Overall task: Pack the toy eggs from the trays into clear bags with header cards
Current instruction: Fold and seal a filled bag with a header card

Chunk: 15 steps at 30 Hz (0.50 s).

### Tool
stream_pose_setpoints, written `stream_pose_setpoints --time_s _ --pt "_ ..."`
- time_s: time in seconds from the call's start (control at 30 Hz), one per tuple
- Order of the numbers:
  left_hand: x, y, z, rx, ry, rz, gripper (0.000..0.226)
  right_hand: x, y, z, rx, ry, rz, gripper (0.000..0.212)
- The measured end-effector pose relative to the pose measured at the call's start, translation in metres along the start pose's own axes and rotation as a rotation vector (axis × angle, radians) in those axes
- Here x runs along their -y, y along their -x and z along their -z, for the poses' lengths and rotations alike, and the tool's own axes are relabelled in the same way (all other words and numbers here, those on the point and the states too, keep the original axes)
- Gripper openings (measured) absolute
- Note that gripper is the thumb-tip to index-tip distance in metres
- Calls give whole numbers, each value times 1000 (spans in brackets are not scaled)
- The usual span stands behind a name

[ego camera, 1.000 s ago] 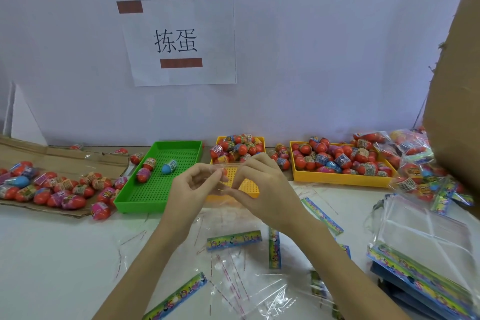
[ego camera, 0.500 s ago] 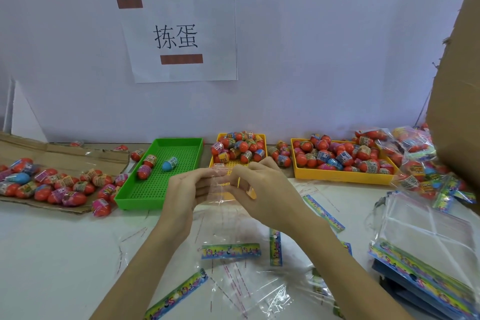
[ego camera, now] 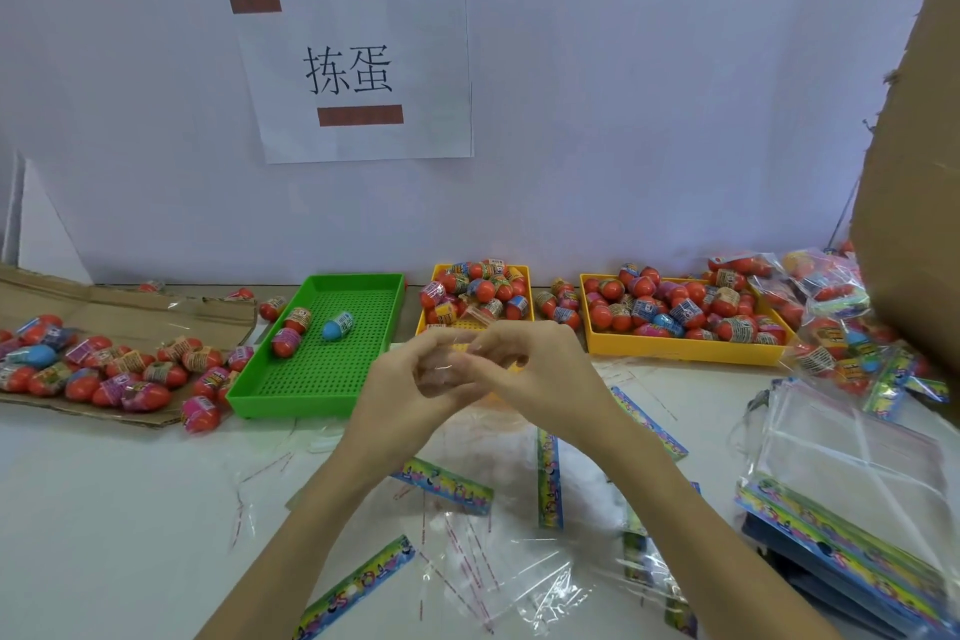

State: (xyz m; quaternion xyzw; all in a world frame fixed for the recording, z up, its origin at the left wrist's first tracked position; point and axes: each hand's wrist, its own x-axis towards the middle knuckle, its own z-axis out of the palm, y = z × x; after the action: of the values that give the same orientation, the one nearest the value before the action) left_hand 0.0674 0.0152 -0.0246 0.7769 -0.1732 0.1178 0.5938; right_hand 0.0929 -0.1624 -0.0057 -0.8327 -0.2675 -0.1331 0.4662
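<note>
Head view: two bare hands pinch a clear bag above a white table.

From the left, loose toy eggs [ego camera: 111, 369] lie on flattened cardboard [ego camera: 124, 312]; beside it a green tray [ego camera: 291, 395] holds three eggs, one of them blue [ego camera: 337, 325]. At centre the left hand [ego camera: 410, 387] and right hand [ego camera: 535, 374] meet fingertip to fingertip, fingers curled and pinching the top edge of a clear bag [ego camera: 447, 369] held in the air between them, in front of a small yellow tray [ego camera: 480, 296] heaped with eggs. Empty bags and strips of header card [ego camera: 441, 486] lie scattered on the table [ego camera: 104, 509] under the forearms. Further right a larger yellow tray [ego camera: 680, 346] is full of eggs, filled bags [ego camera: 831, 296] are piled by a cardboard box [ego camera: 919, 172], and a stack of flat bags [ego camera: 852, 463] sits at the near right edge.
</note>
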Motion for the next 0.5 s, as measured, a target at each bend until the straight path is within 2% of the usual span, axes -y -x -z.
stream_pose_setpoints --time_s 0.13,0.37,0.5 --pt "0 0 -1 10 36 -15 41 0 1 2 60 64 47 10" --pt "3 -1 2 85 -29 -39 43 4 5 -10 149 253 133 14" --pt "5 -2 6 130 -34 -21 56 6 8 -11 147 155 123 14"
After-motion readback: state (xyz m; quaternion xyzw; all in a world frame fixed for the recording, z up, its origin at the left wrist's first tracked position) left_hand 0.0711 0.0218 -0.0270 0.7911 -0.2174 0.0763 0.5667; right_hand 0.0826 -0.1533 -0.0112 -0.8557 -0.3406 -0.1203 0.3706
